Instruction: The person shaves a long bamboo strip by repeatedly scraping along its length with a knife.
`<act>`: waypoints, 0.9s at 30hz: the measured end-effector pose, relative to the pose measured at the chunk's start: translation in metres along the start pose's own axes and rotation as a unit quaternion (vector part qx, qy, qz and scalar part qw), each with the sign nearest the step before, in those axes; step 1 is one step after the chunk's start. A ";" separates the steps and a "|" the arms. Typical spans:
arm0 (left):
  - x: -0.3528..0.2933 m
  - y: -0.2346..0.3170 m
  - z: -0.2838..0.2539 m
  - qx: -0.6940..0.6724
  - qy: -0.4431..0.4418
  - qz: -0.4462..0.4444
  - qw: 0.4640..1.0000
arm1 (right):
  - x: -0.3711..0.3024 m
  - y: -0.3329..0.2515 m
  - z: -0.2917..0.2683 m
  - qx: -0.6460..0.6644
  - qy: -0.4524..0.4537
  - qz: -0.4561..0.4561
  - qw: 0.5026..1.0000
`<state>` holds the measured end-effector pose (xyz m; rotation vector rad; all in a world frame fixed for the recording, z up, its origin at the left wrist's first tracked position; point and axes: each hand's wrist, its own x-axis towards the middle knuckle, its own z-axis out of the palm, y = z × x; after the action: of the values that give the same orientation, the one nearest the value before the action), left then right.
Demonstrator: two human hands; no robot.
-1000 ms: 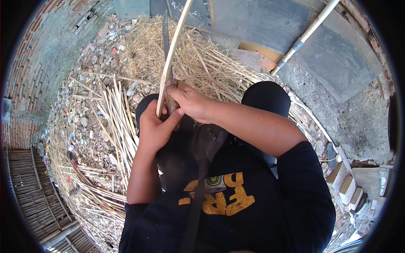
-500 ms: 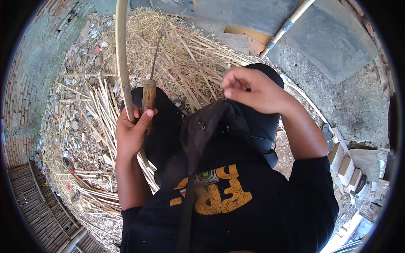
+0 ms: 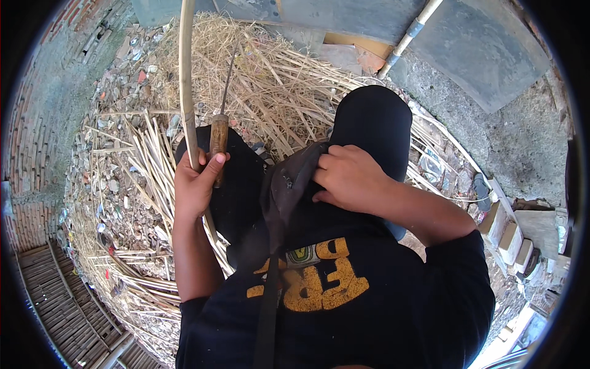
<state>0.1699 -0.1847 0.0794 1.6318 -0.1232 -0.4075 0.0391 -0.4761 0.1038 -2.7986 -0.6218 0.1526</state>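
My left hand [image 3: 195, 186] is wrapped round two things side by side: a long pale bamboo strip [image 3: 187, 74] that runs up past the top edge, and a knife [image 3: 219, 135] with a worn wooden handle. The knife's thin dark blade points away from me. In my lap lies a dark sling bag [image 3: 283, 187], its strap crossing my shirt. My right hand [image 3: 350, 177] rests at the bag's right edge with its fingers curled over the cloth; the fingertips are partly hidden.
Split bamboo strips [image 3: 150, 163] lie on stony ground by my left knee. A heap of shavings [image 3: 264, 80] spreads ahead. Grey panels [image 3: 479, 55] and a leaning pole [image 3: 410, 38] stand at the far right. A brick wall [image 3: 40, 111] rises on the left, and wooden blocks [image 3: 511, 241] sit at right.
My right hand has dropped from the air above my right knee onto the bag and closed on its edge. The strip and knife in my left hand have shifted slightly right.
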 end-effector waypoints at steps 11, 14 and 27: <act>0.003 -0.008 -0.007 0.002 0.003 -0.001 1.000 | 0.001 -0.009 0.011 -0.056 0.026 -0.031 0.998; 0.007 -0.011 -0.009 0.001 -0.007 -0.004 1.000 | -0.007 -0.006 -0.004 -0.021 0.046 -0.007 0.999; 0.000 -0.012 -0.004 -0.008 0.006 0.014 1.000 | -0.072 0.015 -0.074 0.139 0.156 0.053 0.976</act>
<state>0.1697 -0.1795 0.0678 1.6145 -0.1332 -0.3768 -0.0077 -0.5375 0.1732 -2.5089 -0.3462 -0.1663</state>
